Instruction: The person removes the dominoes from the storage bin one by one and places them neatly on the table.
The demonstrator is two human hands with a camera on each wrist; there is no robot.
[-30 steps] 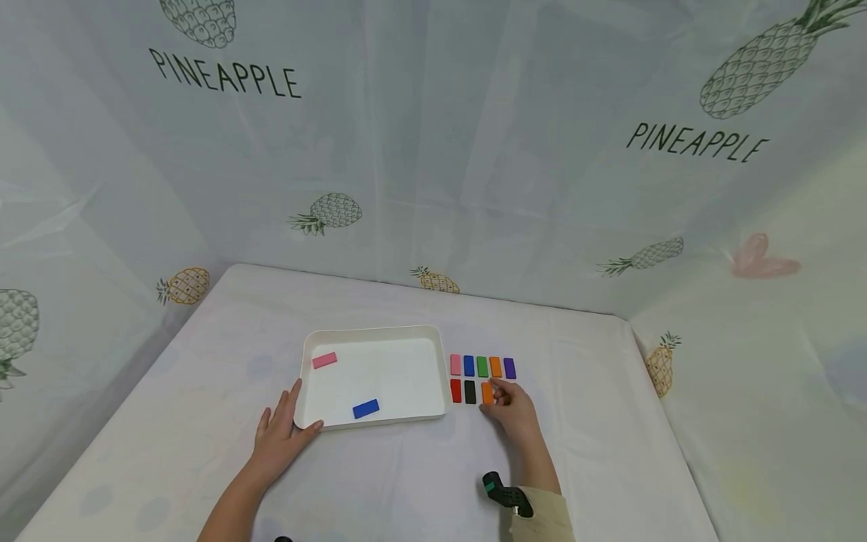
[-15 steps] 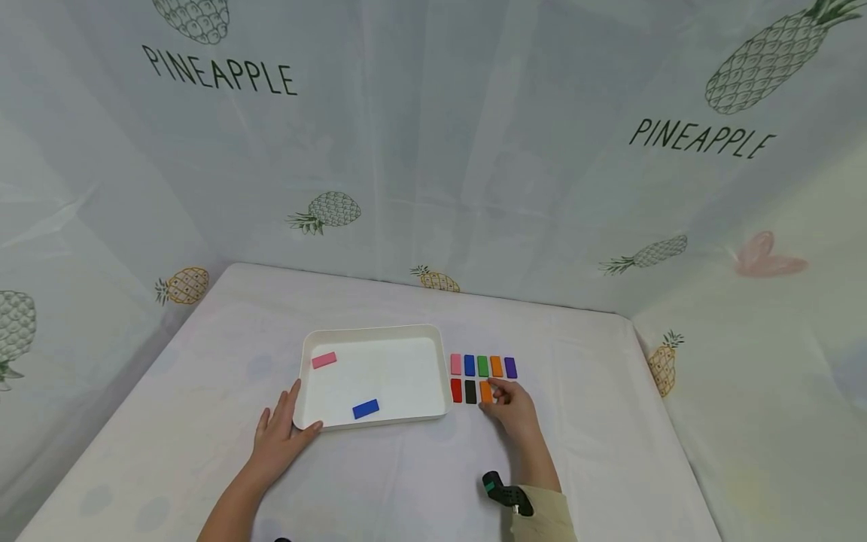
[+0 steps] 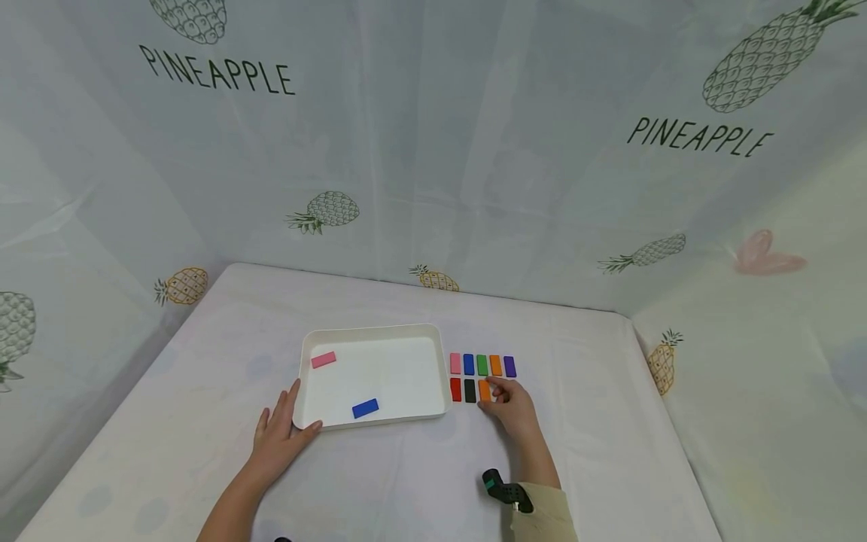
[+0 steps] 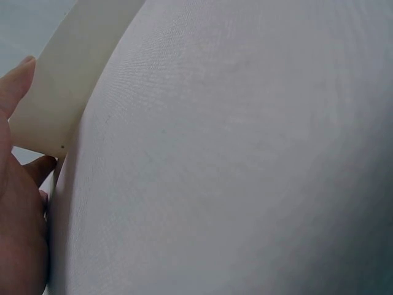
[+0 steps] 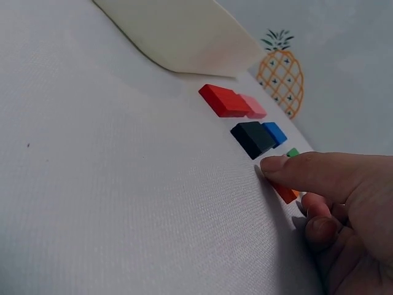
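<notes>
My right hand [image 3: 516, 412] pinches a small flat orange block [image 3: 484, 391] by its two ends, thumb at the near end and a finger at the far one. In the right wrist view the thumb covers part of this orange block [image 5: 284, 191], which lies low on the cloth beside a black block [image 5: 253, 139]. A red block [image 3: 456, 390] is left of the black one. My left hand [image 3: 274, 443] rests with spread fingers against the near left corner of a white tray [image 3: 379, 423]. Inside the tray lie a pink block [image 3: 323, 360] and a blue block [image 3: 366, 409].
Behind the front row stands another row of blocks: pink [image 3: 455, 363], blue [image 3: 469, 364], green [image 3: 482, 365], orange [image 3: 496, 366] and purple [image 3: 510, 366]. A white cloth [image 3: 406, 489] covers the table. Pineapple-print curtains [image 3: 433, 150] hang around it.
The orange block in my right hand has slid slightly left, closer to the black block. My left hand and the tray have stayed in place.
</notes>
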